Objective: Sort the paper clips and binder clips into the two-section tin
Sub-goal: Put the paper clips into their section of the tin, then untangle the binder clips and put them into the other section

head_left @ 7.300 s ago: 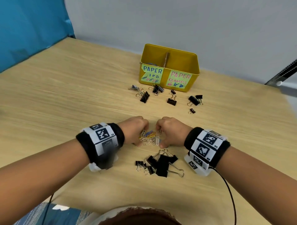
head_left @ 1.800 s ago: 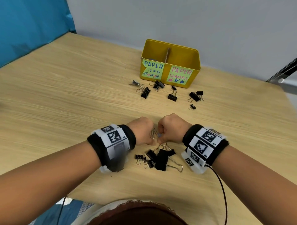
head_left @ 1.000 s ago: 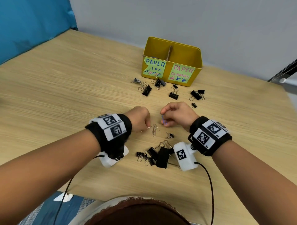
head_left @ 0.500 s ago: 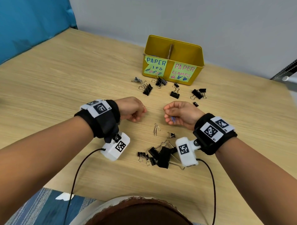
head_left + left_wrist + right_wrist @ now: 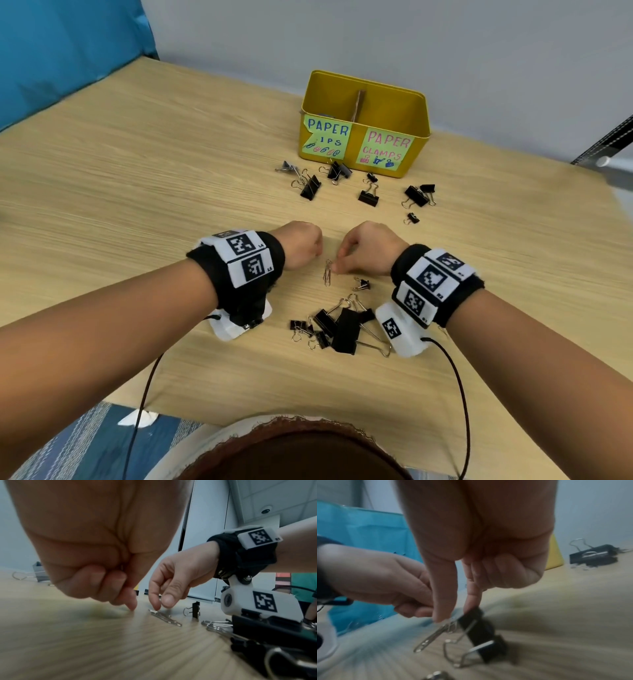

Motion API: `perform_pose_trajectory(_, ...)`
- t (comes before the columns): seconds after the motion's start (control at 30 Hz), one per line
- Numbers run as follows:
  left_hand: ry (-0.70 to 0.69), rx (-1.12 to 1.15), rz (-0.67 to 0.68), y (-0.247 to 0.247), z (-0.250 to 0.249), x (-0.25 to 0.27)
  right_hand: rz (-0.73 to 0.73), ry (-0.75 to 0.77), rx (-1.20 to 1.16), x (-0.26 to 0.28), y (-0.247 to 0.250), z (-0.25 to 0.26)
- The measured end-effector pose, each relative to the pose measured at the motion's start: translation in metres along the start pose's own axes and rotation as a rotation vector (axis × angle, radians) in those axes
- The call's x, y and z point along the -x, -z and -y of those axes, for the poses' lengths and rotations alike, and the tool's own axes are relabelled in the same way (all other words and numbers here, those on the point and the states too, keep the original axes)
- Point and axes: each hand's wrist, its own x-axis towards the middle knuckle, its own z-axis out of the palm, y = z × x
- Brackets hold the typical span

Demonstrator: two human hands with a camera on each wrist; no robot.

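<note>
Scanning from my console: the pale wooden table (image 5: 137, 171) carries the yellow two-section metal tin (image 5: 366, 80) at its far side, and I cannot see what lies inside it.

Colleague: So how much is left?

Me: Most of it, I judge. A heap of black binder clips (image 5: 346, 329) sits near my wrists, a scatter of black binder clips (image 5: 311, 187) lies just before the tin, and one tiny black binder clip (image 5: 362, 284) sits beside my right hand (image 5: 368, 246).

Colleague: And the hands?

Me: The right narrows thumb and forefinger onto the end of the silver wire paper clips (image 5: 327, 272), which lie flat on the table. My left hand (image 5: 299, 245) is curled in a fist just beside them; whether it holds anything, I cannot tell.
</note>
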Motion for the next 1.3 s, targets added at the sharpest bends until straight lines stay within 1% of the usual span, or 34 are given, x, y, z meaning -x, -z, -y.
perform_pose_trajectory(0.1, 0.007, -0.025, 0.003, 0.002, 0.000, 0.002, -0.027, 0.000, 0.205, -0.001, -0.008, 0.012)
perform_pose_trajectory(0.17, 0.006, -0.027, 0.016, 0.002, 0.001, 0.002, -0.051, 0.007, 0.276, -0.002, -0.012, 0.018)
perform_pose_trajectory(0.27, 0.017, -0.030, 0.034, 0.001, 0.003, 0.000, -0.054, 0.007, 0.205, -0.004, -0.013, 0.019)
perform_pose_trajectory(0.37, 0.020, -0.032, 0.019, 0.001, 0.007, -0.002, -0.022, 0.049, 0.140, -0.003, -0.013, 0.019)
perform_pose_trajectory(0.47, 0.023, -0.023, 0.023, 0.001, 0.011, -0.007, 0.030, 0.097, 0.148, 0.000, -0.012, 0.019)
perform_pose_trajectory(0.53, 0.031, -0.012, 0.032, 0.002, 0.012, -0.009, 0.098, 0.131, 0.227, 0.001, -0.012, 0.018)
perform_pose_trajectory(0.63, 0.041, 0.022, 0.039, 0.007, 0.012, -0.012, 0.206, 0.164, 0.406, 0.002, -0.013, 0.020)
perform_pose_trajectory(0.7, 0.039, 0.101, 0.058, 0.014, 0.012, -0.013, 0.224, 0.153, 0.435, -0.002, -0.005, 0.020)
perform_pose_trajectory(0.73, 0.036, 0.184, 0.072, 0.020, 0.013, -0.015, 0.216, 0.137, 0.376, -0.007, 0.004, 0.019)
perform_pose_trajectory(0.77, 0.041, 0.291, 0.087, 0.026, 0.013, -0.015, 0.210, 0.120, 0.250, -0.011, 0.014, 0.017)
perform_pose_trajectory(0.87, 0.062, 0.616, 0.053, 0.050, 0.013, -0.022, 0.216, 0.049, -0.393, -0.029, 0.050, 0.008)
perform_pose_trajectory(0.9, 0.056, 0.709, 0.038, 0.059, 0.012, -0.025, 0.187, 0.049, -0.574, -0.036, 0.062, 0.006)
perform_pose_trajectory(0.97, 0.037, 0.885, 0.016, 0.080, 0.006, -0.034, 0.109, 0.086, -0.796, -0.048, 0.086, 0.005)
perform_pose_trajectory(1.03, 0.028, 1.017, -0.018, 0.102, -0.001, -0.044, 0.037, 0.116, -0.926, -0.059, 0.107, 0.014)
perform_pose_trajectory(1.13, 0.018, 1.124, -0.079, 0.132, -0.016, -0.058, -0.109, 0.111, -1.065, -0.077, 0.136, 0.031)
perform_pose_trajectory(1.23, 0.039, 1.216, -0.139, 0.155, -0.028, -0.076, -0.181, 0.028, -1.097, -0.097, 0.153, 0.046)
perform_pose_trajectory(1.3, 0.057, 1.269, -0.139, 0.168, -0.033, -0.088, -0.210, -0.046, -1.092, -0.113, 0.159, 0.052)
